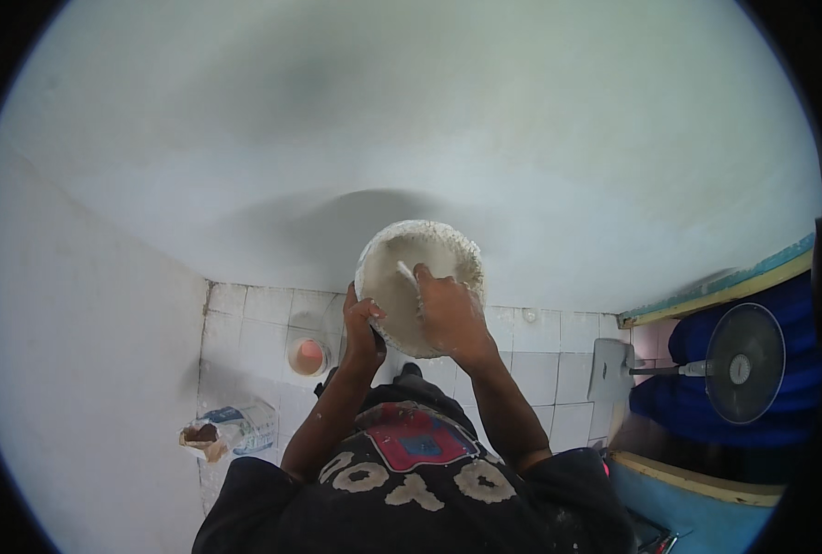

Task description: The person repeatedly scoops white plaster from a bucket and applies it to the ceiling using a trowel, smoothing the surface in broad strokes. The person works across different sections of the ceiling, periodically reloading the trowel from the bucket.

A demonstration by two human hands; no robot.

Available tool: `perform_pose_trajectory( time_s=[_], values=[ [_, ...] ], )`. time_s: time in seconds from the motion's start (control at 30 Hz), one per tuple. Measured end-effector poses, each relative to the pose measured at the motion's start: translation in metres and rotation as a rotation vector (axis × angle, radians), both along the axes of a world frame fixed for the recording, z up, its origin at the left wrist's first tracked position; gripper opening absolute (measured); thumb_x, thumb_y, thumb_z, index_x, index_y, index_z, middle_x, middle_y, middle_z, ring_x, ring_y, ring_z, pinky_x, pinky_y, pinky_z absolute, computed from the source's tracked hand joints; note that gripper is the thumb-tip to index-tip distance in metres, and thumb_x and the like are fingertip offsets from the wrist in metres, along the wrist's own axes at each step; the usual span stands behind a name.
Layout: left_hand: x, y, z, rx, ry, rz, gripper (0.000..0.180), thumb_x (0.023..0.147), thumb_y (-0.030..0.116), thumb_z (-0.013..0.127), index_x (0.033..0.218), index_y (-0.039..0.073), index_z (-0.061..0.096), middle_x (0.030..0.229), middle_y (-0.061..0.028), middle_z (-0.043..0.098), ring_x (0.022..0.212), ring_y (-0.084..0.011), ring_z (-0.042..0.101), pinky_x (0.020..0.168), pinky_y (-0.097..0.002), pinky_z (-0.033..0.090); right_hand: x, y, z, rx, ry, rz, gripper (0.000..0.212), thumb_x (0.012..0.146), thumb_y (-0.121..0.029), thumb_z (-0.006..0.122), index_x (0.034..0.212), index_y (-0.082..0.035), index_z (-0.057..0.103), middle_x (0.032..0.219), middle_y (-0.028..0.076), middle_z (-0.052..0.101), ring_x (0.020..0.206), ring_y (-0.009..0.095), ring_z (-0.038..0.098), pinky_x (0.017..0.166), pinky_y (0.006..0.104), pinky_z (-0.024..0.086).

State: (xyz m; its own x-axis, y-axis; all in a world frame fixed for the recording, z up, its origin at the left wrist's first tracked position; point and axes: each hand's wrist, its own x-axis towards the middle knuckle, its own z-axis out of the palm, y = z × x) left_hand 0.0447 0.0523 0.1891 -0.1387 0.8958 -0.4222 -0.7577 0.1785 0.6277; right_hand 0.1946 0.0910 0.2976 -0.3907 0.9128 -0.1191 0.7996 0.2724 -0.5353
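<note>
A round bucket point(471, 251), crusted with dried plaster round its rim, is held up in front of my body. Pale grey-beige wet paste point(394, 300) lies inside it. My left hand point(363, 331) grips the bucket's left side, with the thumb over the rim. Something dark shows beside that palm, too hidden to name. Reaching into the bucket, my right hand point(451, 316) is closed round a tool whose white end point(405, 270) sticks out above the fist. The tool's lower part is out of sight.
A pale wall point(522, 166) rises just ahead. On the white tiled floor point(263, 342) stand a small container point(309, 356) with a pinkish inside and an opened bag point(231, 432) at left. A standing fan point(745, 363) is at right, near blue cloth point(674, 397) and a wood-edged blue panel point(707, 512).
</note>
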Motion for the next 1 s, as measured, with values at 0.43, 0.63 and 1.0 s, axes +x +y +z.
perform_pose_trajectory(
  time_s=[0.43, 0.63, 1.0],
  values=[
    [0.000, -0.010, 0.009, -0.016, -0.035, 0.034, 0.061, 0.058, 0.010, 0.051, 0.119, 0.004, 0.050, 0.103, -0.0099, 0.057, 0.091, -0.0240, 0.059, 0.081, -0.0336, 0.052, 0.018, 0.008, 0.010, 0.105, 0.035, -0.212, 0.050, 0.067, -0.006, 0.063, 0.116, -0.001, 0.057, 0.087, 0.023, 0.067, 0.081, 0.045, 0.064, 0.076, 0.0529, 0.052],
    [-0.005, -0.013, 0.014, 0.041, 0.050, 0.053, 0.064, 0.057, 0.011, 0.053, 0.121, 0.003, 0.049, 0.102, -0.0090, 0.056, 0.093, -0.0232, 0.057, 0.082, -0.0353, 0.051, -0.006, -0.005, -0.037, 0.165, -0.109, -0.108, 0.055, 0.068, -0.009, 0.064, 0.123, -0.008, 0.055, 0.087, 0.022, 0.066, 0.084, 0.039, 0.066, 0.074, 0.0516, 0.052],
    [0.005, -0.013, 0.053, 0.119, 0.058, -0.014, 0.069, 0.055, 0.014, 0.053, 0.123, 0.002, 0.047, 0.108, -0.0135, 0.057, 0.100, -0.0307, 0.057, 0.087, -0.0433, 0.051, 0.059, -0.004, 0.078, 0.232, 0.323, 0.039, 0.032, 0.074, -0.013, 0.067, 0.104, -0.001, 0.065, 0.091, 0.023, 0.068, 0.085, 0.040, 0.066, 0.078, 0.0428, 0.053]
  ],
)
